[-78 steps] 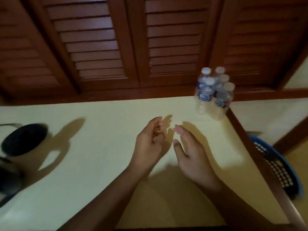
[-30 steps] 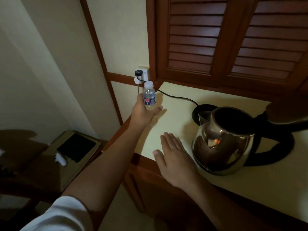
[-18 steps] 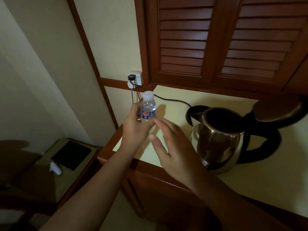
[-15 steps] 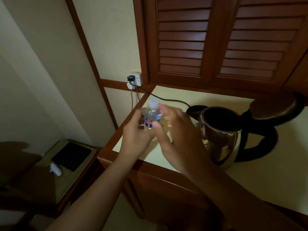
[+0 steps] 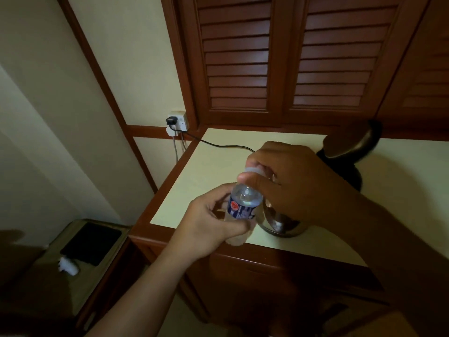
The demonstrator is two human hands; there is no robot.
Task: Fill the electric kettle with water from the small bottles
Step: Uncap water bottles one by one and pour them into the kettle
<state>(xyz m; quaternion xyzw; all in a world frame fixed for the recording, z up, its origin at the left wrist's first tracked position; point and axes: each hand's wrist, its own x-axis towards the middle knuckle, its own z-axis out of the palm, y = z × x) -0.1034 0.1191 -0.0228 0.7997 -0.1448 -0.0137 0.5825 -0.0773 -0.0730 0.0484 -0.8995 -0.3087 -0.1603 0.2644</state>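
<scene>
The step in hand looks like opening a bottle, before any pouring. The left hand (image 5: 206, 223) grips the bottle (image 5: 243, 203) round its labelled middle, fingers and thumb curled about it, and holds it upright in the air over the front edge of the table (image 5: 213, 166). The right hand (image 5: 298, 183) comes over the top, with thumb and fingertips pinching the pale cap (image 5: 252, 170). The cap sits on the neck, so I judge that no water from this bottle has gone out yet.

The kettle (image 5: 279, 223) stands on the table just behind the bottle and is mostly hidden by the right hand. Only its shiny lower body shows, along with its lid (image 5: 352, 142), which is tipped up and back. That suggests the mouth is open, though the mouth itself is out of sight. A cord (image 5: 218, 144) runs across the table from the socket (image 5: 177, 120) towards the kettle.

The next move calls for a firm twist of the cap while the left hand keeps the body from turning. The grip should not be too tight, since a thin bottle is likely to spurt once the seal breaks. With the cap off and kept or set aside, the bottle has to go a short way right, over the mouth, and tip neck down.
</scene>
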